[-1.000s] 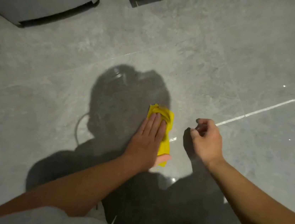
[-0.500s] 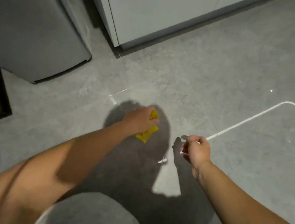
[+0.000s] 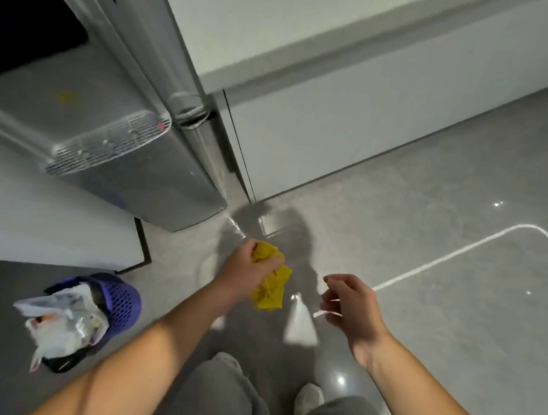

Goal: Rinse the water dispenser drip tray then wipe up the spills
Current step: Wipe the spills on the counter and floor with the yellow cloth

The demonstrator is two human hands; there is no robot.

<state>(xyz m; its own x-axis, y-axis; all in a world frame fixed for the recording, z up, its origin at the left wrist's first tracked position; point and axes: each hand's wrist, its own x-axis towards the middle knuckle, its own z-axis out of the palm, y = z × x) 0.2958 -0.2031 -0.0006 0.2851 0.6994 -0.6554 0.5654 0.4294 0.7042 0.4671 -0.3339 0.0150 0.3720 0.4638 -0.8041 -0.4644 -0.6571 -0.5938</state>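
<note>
My left hand [image 3: 246,273] is closed around a bunched yellow cloth [image 3: 271,288], which hangs below the fist above the grey tiled floor [image 3: 427,295]. My right hand [image 3: 350,301] hovers to the right of it, fingers loosely curled, holding nothing. The silver water dispenser [image 3: 127,155] stands at the upper left, and its slotted drip tray [image 3: 107,145] sits in place on the front ledge. A wet, shiny patch on the floor lies just beyond the cloth, near the dispenser's base.
A purple perforated bin [image 3: 116,301] stuffed with plastic bags stands at the lower left. A white cabinet [image 3: 345,119] runs along the back, and a white counter edge [image 3: 39,223] is at the left. My legs and shoes are below.
My left hand went from pressing the cloth flat on the floor to gripping it bunched and lifting it. The view has risen, bringing the dispenser and bin into sight.
</note>
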